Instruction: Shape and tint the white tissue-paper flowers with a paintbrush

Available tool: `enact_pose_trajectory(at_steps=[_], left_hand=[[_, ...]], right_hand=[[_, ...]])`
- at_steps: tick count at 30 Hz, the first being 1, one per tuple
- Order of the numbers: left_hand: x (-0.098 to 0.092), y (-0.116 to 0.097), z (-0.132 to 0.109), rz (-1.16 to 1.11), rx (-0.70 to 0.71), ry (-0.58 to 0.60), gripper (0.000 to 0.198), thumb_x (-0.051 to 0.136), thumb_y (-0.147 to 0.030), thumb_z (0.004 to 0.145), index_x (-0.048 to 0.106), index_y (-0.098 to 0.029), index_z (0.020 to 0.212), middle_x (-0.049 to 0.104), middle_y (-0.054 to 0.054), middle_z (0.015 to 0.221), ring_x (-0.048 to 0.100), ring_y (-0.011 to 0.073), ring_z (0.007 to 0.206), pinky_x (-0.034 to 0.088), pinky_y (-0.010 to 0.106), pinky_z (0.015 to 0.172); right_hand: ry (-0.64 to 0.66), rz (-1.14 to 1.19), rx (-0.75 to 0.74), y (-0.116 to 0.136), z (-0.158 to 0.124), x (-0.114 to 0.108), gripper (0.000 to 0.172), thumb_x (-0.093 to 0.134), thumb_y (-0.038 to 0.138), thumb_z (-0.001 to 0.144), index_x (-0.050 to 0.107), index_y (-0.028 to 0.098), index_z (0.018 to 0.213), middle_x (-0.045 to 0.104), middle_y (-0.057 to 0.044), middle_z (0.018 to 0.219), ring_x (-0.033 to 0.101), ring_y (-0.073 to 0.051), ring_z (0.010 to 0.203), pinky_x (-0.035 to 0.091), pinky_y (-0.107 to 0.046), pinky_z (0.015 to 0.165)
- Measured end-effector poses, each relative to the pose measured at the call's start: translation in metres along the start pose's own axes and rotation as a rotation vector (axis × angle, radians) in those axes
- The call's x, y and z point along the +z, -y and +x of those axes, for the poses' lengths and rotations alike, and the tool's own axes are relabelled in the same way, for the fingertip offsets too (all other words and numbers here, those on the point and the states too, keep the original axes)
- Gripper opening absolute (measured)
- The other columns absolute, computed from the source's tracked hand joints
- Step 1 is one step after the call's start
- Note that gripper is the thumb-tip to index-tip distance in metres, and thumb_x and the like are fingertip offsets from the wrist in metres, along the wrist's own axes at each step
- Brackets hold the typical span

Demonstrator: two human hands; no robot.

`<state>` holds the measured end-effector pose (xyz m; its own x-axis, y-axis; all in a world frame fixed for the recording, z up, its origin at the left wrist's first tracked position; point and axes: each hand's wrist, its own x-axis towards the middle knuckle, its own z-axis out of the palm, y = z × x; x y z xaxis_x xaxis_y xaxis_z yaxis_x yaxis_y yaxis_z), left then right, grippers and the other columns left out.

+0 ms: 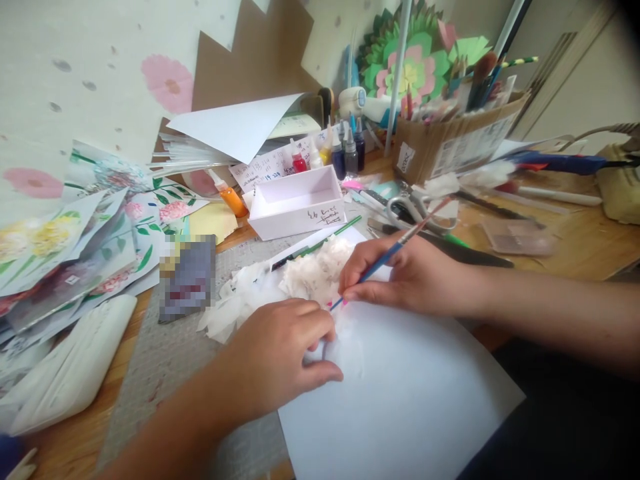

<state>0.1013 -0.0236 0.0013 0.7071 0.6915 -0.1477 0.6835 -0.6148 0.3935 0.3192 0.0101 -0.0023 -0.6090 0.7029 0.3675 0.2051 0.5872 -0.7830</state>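
My right hand (400,273) grips a thin paintbrush (383,261) with a blue handle. The brush slants down to the left, its tip close to small pink marks beside the crumpled white tissue. My left hand (285,353) rests at the left edge of a large white sheet of paper (410,393), fingers bent and thumb apart from them. Whatever lies under its fingertips is partly hidden. Just beyond both hands is a heap of crumpled white tissue pieces (315,270). A dark green pen-like stick (315,245) lies across the heap's far side.
Behind the tissue stands an open white box (297,207), with an orange paint bottle (231,197) to its left. Scissors (420,212) lie to the right, near a cardboard box (457,143) full of brushes. Flower pictures (55,253) pile up on the left.
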Motion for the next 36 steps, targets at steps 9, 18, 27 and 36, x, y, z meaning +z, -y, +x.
enact_pose_trajectory(at_steps=[9,18,27,36], left_hand=[[-0.007,0.003,-0.001,-0.191,0.108,0.135,0.009,0.058,-0.019,0.081,0.058,-0.020,0.072,0.055,-0.003,0.078,0.052,0.0091,0.072,0.038,0.020,0.066],[-0.010,0.018,0.009,-0.230,-0.215,-0.365,0.009,0.060,-0.026,0.078,0.062,-0.020,0.072,0.056,-0.001,0.079,0.053,0.0134,0.074,0.040,0.024,0.066],[0.005,0.012,0.019,-0.163,-0.180,-0.490,0.008,0.057,-0.018,0.078,0.060,-0.018,0.070,0.054,-0.002,0.074,0.052,0.0112,0.069,0.040,0.022,0.061],[-0.002,0.017,0.013,-0.244,-0.260,-0.317,0.005,0.058,-0.021,0.074,0.062,-0.021,0.078,0.058,-0.002,0.084,0.053,0.0121,0.071,0.042,0.024,0.063]], right_hand=[[0.041,0.014,0.019,0.002,-0.001,-0.001,0.011,0.064,0.020,0.076,0.063,0.009,0.078,0.068,-0.008,0.075,0.064,-0.017,0.071,0.050,-0.028,0.065],[0.057,-0.006,0.013,0.002,-0.002,-0.001,0.008,0.064,0.016,0.076,0.064,0.009,0.079,0.068,-0.008,0.077,0.064,-0.017,0.072,0.051,-0.029,0.067],[0.062,-0.005,0.012,0.004,0.000,-0.001,0.010,0.064,0.017,0.075,0.064,0.008,0.079,0.068,-0.009,0.077,0.064,-0.018,0.073,0.051,-0.029,0.066],[0.070,-0.033,0.008,0.004,0.002,-0.001,0.006,0.064,0.019,0.076,0.063,0.013,0.077,0.068,-0.004,0.077,0.063,-0.014,0.072,0.050,-0.026,0.066]])
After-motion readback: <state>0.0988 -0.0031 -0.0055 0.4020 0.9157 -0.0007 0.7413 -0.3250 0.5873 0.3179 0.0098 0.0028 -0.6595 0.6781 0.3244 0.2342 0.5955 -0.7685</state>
